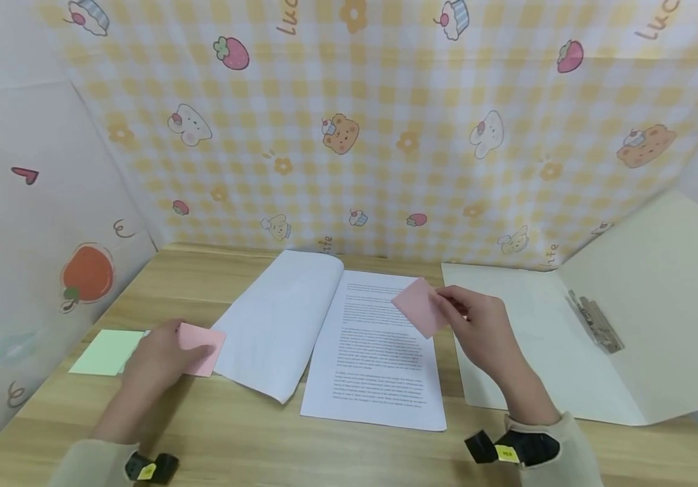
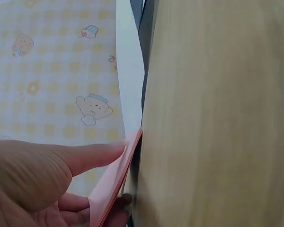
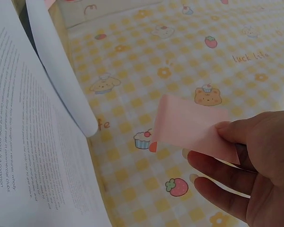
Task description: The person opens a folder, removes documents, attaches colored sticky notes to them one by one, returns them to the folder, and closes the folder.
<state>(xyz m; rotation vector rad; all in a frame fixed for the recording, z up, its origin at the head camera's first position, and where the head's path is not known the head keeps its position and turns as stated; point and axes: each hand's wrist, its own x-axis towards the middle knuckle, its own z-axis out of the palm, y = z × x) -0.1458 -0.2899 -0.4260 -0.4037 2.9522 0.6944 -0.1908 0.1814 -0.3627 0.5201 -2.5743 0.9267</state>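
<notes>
My right hand (image 1: 477,328) pinches a single pink sticky note (image 1: 420,308) between thumb and fingers, raised by the right edge of the printed sheet (image 1: 379,358). In the right wrist view the note (image 3: 191,125) curls slightly at its far edge. On the left, my left hand (image 1: 157,362) grips a pad of pink sticky notes (image 1: 203,348), thumb on top and fingers beneath. The left wrist view shows the pad (image 2: 114,182) edge-on, several layers thick. A turned-over white page (image 1: 282,318) lies folded to the left of the printed sheet.
A pale green sticky pad (image 1: 107,353) lies beyond my left hand at the table's left. To the right, an open cream folder (image 1: 513,338) with a metal clip (image 1: 594,321) has its cover leaning up. A checkered cloth (image 1: 379,182) hangs behind the wooden table (image 1: 251,433).
</notes>
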